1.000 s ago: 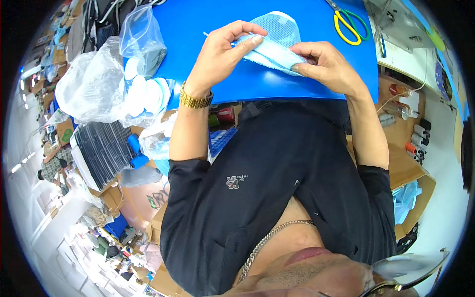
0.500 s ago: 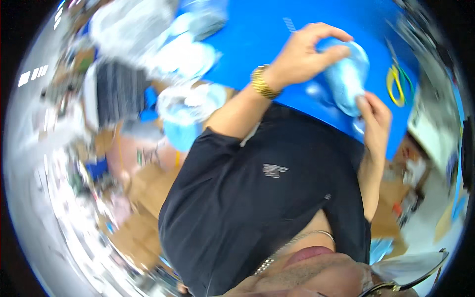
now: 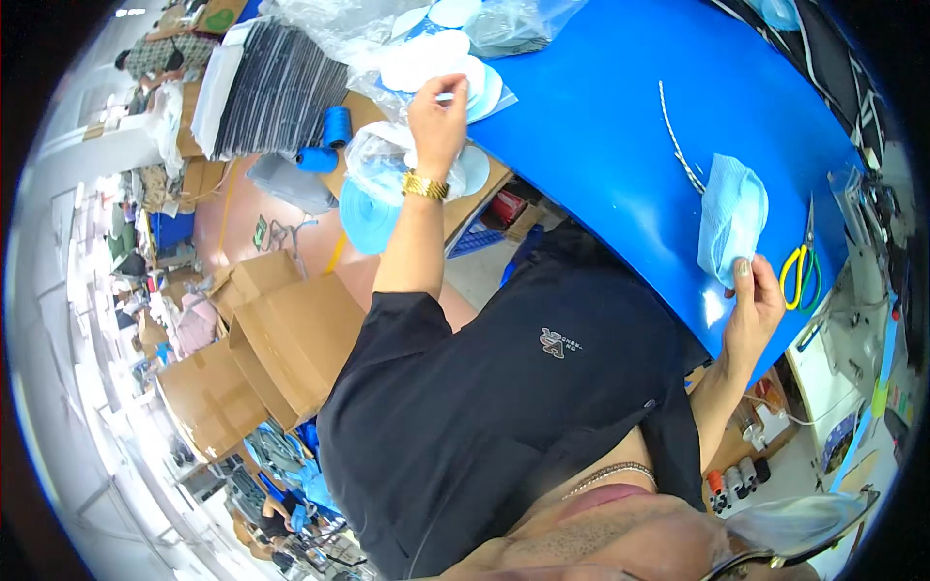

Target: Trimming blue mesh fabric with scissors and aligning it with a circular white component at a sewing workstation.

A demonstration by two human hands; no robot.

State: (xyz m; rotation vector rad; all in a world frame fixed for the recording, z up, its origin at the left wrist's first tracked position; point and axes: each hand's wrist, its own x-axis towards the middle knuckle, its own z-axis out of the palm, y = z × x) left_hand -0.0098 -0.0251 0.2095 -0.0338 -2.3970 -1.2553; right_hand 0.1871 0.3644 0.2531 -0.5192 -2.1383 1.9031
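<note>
My left hand (image 3: 438, 131), a gold watch (image 3: 424, 186) on its wrist, reaches to the pile of round white and pale blue discs (image 3: 415, 63) lying on clear plastic at the table's left edge. Its fingers pinch the edge of a disc. In my right hand (image 3: 754, 315), thumb and fingers grip the lower end of a folded light-blue fabric piece (image 3: 733, 218), held over the blue table (image 3: 591, 126). Scissors (image 3: 801, 276) with yellow and green handles lie just right of that hand. A black-and-white cord (image 3: 678, 150) lies beyond the fabric.
Below the discs, a plastic bag (image 3: 378, 155) sits over a light-blue roll (image 3: 368, 218). Blue thread spools (image 3: 336, 126) and a stack of dark sheets (image 3: 281, 87) stand farther left. Cardboard boxes (image 3: 291, 339) are on the floor at my left.
My left hand has left the fabric and moved left to the discs. The fabric now hangs from my right hand alone. The whole view has shifted.
</note>
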